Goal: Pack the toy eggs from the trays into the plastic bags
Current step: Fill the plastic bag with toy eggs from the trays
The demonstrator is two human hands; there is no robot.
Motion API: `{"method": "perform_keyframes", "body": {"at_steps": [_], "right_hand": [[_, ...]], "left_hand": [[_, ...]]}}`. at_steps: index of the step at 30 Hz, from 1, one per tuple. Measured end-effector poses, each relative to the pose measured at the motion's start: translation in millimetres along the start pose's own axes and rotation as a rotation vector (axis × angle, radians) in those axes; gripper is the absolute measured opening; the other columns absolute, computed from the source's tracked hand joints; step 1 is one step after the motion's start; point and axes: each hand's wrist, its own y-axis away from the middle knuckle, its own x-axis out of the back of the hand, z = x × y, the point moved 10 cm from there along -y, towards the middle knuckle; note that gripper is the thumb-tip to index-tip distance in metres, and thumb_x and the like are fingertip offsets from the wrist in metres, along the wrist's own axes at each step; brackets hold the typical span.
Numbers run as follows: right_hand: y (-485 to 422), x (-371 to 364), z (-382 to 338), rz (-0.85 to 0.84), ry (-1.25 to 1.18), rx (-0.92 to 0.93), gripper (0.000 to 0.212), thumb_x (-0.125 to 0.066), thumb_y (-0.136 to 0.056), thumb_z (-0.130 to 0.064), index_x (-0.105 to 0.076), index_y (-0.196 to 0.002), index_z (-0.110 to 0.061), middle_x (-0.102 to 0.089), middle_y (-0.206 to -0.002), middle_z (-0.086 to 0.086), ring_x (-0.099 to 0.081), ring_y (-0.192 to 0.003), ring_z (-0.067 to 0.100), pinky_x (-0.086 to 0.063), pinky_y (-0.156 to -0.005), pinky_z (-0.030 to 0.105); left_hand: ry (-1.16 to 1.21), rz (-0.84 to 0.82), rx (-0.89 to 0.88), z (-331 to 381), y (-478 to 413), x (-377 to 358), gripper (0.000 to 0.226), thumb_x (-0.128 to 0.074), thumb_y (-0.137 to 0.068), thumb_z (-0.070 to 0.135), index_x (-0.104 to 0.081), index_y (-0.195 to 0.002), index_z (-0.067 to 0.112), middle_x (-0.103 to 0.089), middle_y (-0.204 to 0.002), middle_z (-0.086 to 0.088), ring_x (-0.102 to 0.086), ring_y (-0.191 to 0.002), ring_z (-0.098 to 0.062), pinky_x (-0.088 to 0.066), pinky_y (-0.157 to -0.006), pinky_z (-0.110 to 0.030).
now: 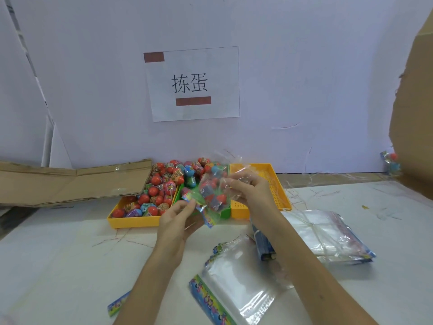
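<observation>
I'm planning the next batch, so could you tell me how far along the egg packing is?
Done: one filled bag lies far right. In hand: both hands, left and right, hold a bag with eggs. Left: the yellow tray is full of eggs, and empty bags wait in front.

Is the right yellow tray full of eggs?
No, the right tray shows its bare perforated floor; the eggs fill the left trays.

Egg-filled bag [212,195] between both hands
</observation>
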Motion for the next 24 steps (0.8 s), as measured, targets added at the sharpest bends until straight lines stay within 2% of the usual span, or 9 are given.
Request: {"method": "perform_keyframes", "body": {"at_steps": [3, 5, 9, 11, 13, 15, 18, 21, 24], "right_hand": [[-1.0, -2.1, -2.6, -0.043, 0.007, -0.012, 0.042, -0.069, -0.08, 0.011, -0.062, -0.114, -0.013, -0.073, -0.111, 0.007, -0.071, -0.102, 0.03, -0.057, -0.079, 0.035], [-2.4, -1.0, -0.7, -0.092, -0.055, -0.061, 0.052, -0.073, -0.081, 0.007, -0.056, -0.124, -0.018, -0.072, -0.118, 0.005, -0.071, -0.105, 0.028, -0.057, -0.082, 0.035], [0.5, 2.5, 4.6, -0.108, 0.211, -0.119, 0.035, -0.084, -0.082, -0.027, -0.068, -0.113, -0.023, -0.075, -0.105, 0.0, -0.075, -0.087, 0.02, -0.054, -0.066, 0.025], [0.6, 2.0, 4.4, -0.082, 0.265, -0.077, 0.015, -0.08, -0.086, -0.027, -0.076, -0.098, -0.019, -0.076, -0.093, -0.001, -0.074, -0.072, 0.013, -0.053, -0.058, 0.019], [0.6, 0.6, 6.9, -0.066, 0.28, -0.068, 0.006, -0.076, -0.09, -0.023, -0.076, -0.091, -0.017, -0.075, -0.083, -0.005, -0.069, -0.062, 0.009, -0.054, -0.055, 0.021], [0.9, -3.1, 8.8, -0.067, 0.311, -0.069, 0.005, -0.072, -0.093, -0.019, -0.076, -0.092, -0.016, -0.074, -0.078, -0.007, -0.067, -0.06, 0.009, -0.055, -0.054, 0.024], [4.3, -10.8, 8.3, -0.05, 0.347, -0.008, 0.008, -0.071, -0.094, -0.02, -0.074, -0.087, -0.018, -0.073, -0.081, -0.005, -0.063, -0.057, 0.005, -0.048, -0.051, 0.021], [7.7, -12.2, 2.5, 0.024, 0.379, 0.086, 0.015, -0.072, -0.093, -0.027, -0.074, -0.08, -0.021, -0.07, -0.071, -0.007, -0.061, -0.064, 0.006, -0.047, -0.055, 0.023], [14.7, -16.5, -8.1, 0.112, 0.497, 0.238, 0.018, -0.07, -0.094, -0.033, -0.072, -0.079, -0.023, -0.068, -0.068, 0.005, -0.063, -0.068, 0.021, -0.052, -0.066, 0.034]], "left_hand": [[-0.04, 0.144, -0.09, 12.9, 0.0, 15.5, 0.02, -0.059, -0.098, 0.006, -0.057, -0.078, 0.012, -0.062, -0.066, 0.0, -0.062, -0.064, -0.017, -0.053, -0.068, -0.03], [-0.071, 0.195, -0.137, 17.8, 1.0, 20.7, 0.018, -0.057, -0.097, 0.007, -0.054, -0.08, 0.012, -0.054, -0.07, -0.006, -0.054, -0.068, -0.022, -0.047, -0.07, -0.035], [-0.201, 0.216, -0.188, 21.1, 4.2, 18.3, 0.026, -0.053, -0.096, 0.012, -0.045, -0.071, 0.016, -0.041, -0.077, -0.009, -0.038, -0.076, -0.023, -0.031, -0.071, -0.04], [-0.188, 0.231, -0.145, 16.4, 3.1, 19.7, 0.039, -0.052, -0.095, 0.009, -0.043, -0.06, 0.022, -0.039, -0.071, -0.006, -0.037, -0.074, -0.023, -0.029, -0.072, -0.04], [-0.124, 0.217, -0.08, 7.5, -1.1, 19.4, 0.035, -0.049, -0.096, 0.007, -0.049, -0.064, 0.022, -0.045, -0.077, -0.008, -0.043, -0.079, -0.025, -0.035, -0.077, -0.043], [-0.116, 0.205, -0.067, 3.8, -3.5, 18.5, 0.018, -0.051, -0.097, 0.01, -0.053, -0.079, 0.01, -0.052, -0.089, -0.012, -0.05, -0.087, -0.026, -0.04, -0.082, -0.043], [-0.207, 0.199, -0.155, 7.9, -3.0, 15.9, 0.034, -0.058, -0.101, 0.026, -0.056, -0.091, -0.006, -0.059, -0.091, -0.01, -0.057, -0.091, -0.023, -0.045, -0.083, -0.041], [-0.231, 0.225, -0.235, 16.4, 3.0, 14.6, 0.037, -0.053, -0.105, 0.033, -0.063, -0.089, 0.002, -0.061, -0.079, -0.01, -0.06, -0.08, -0.028, -0.051, -0.077, -0.044], [-0.331, 0.322, -0.358, 29.3, 12.7, 20.8, 0.041, -0.046, -0.107, 0.035, -0.055, -0.078, 0.007, -0.045, -0.066, -0.007, -0.042, -0.061, -0.022, -0.036, -0.06, -0.039]]}}
